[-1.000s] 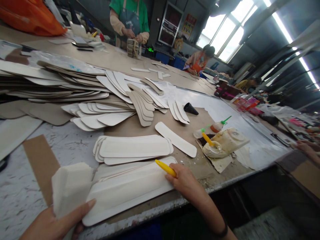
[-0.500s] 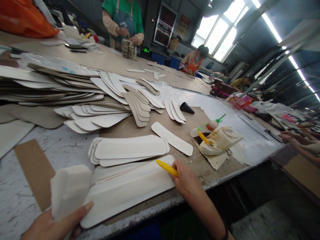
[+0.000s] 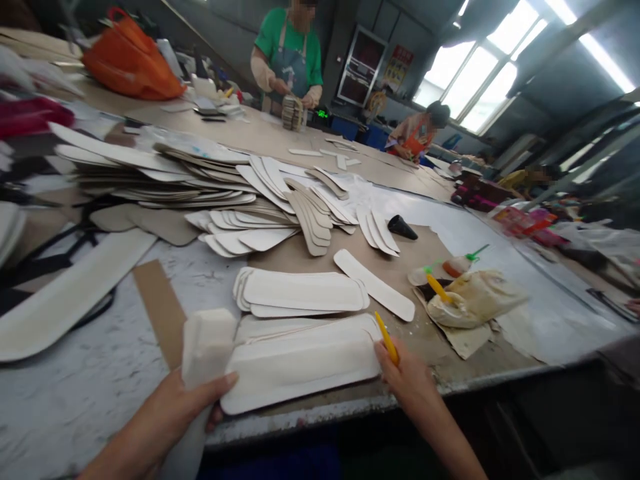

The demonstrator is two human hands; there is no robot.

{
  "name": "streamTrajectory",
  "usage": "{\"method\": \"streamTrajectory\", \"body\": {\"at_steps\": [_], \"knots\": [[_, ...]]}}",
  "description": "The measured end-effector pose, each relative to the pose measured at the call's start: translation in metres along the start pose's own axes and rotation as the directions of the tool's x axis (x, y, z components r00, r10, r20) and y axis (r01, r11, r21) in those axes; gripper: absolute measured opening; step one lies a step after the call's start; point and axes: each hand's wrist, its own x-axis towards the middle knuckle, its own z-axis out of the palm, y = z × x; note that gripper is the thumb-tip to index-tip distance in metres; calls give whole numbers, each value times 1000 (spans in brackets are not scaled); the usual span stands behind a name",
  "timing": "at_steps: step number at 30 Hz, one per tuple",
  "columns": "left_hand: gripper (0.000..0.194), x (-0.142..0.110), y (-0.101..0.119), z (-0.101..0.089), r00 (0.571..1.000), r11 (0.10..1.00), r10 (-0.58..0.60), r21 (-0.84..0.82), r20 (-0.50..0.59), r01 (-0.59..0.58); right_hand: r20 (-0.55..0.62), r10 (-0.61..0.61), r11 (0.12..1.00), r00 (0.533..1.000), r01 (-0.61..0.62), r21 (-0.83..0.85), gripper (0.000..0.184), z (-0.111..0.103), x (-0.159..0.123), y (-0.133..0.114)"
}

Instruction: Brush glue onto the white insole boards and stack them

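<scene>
My left hand point(image 3: 173, 413) grips a stack of white foam strips point(image 3: 203, 353) at the near table edge, thumb pressed on its right side. My right hand point(image 3: 407, 377) is closed on a yellow brush handle point(image 3: 387, 339), resting at the right end of a pile of long white padded pieces point(image 3: 300, 363) that lies along the table's front edge. A second pile of the same white pieces point(image 3: 303, 293) sits just behind, and a single piece point(image 3: 374, 285) lies slanted to its right.
Fanned stacks of beige and white cut pieces point(image 3: 200, 187) cover the left and middle. A glue-stained pot with a yellow brush point(image 3: 470, 300) sits right, small glue bottles point(image 3: 457, 265) and a black cone point(image 3: 401, 228) behind. A person in green point(image 3: 290, 60) works at the far side; another person point(image 3: 417, 130) sits beyond.
The view has swung left. My left hand brought the foam stack closer to the pile's left end. My right hand tilted the yellow handle more upright at the pile's right end.
</scene>
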Motion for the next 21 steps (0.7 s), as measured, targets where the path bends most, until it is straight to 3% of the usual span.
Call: {"method": "streamTrajectory", "body": {"at_steps": [4, 8, 16, 21], "knots": [[38, -9, 1, -5, 1000, 992, 14, -123, 21, -11, 40, -12, 983, 999, 5, 183, 37, -4, 0, -2], [36, -19, 5, -10, 999, 982, 14, -191, 36, -6, 83, 49, 950, 995, -72, 305, 38, -8, -7, -13], [35, -19, 1, -20, 1000, 973, 26, -228, 13, -22, 49, 21, 973, 999, -32, 230, 40, -10, -25, -39], [36, -16, -3, -23, 998, 969, 49, -242, 28, -41, -7, 20, 980, 1000, -18, 196, 45, -14, -31, -38]]}}
